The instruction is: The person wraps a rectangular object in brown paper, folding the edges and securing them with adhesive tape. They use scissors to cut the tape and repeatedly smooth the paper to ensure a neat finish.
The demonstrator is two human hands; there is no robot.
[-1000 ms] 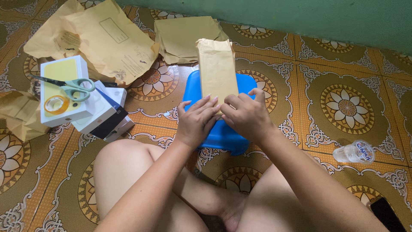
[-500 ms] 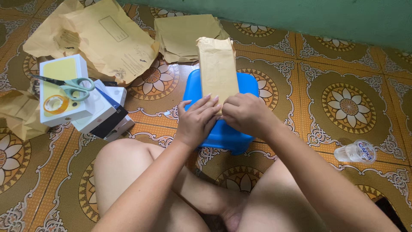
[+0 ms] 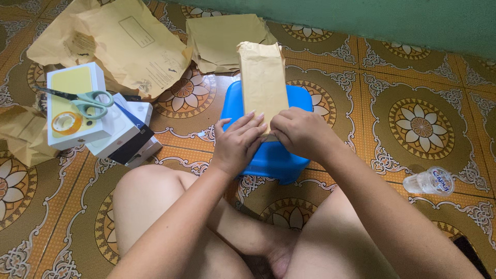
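A long package wrapped in brown paper (image 3: 262, 82) lies lengthwise on a blue plastic stool (image 3: 270, 155) in front of me. My left hand (image 3: 236, 143) rests flat, fingers together, pressing on the package's near end. My right hand (image 3: 299, 132) is curled over the same near end beside it, fingers bent down onto the paper. Both hands touch each other at the package's near edge, which they hide.
Left of the stool is a stack of white and dark boxes (image 3: 98, 124) with green-handled scissors (image 3: 82, 101) and a tape roll (image 3: 67, 124) on top. Brown envelopes (image 3: 124, 46) and folded brown paper (image 3: 219, 41) lie behind. A clear plastic cup (image 3: 429, 182) lies at right. A green wall (image 3: 361, 20) stands behind.
My right hand's fingers have curled down from extended to bent over the package's near end. The left hand and package have barely moved.
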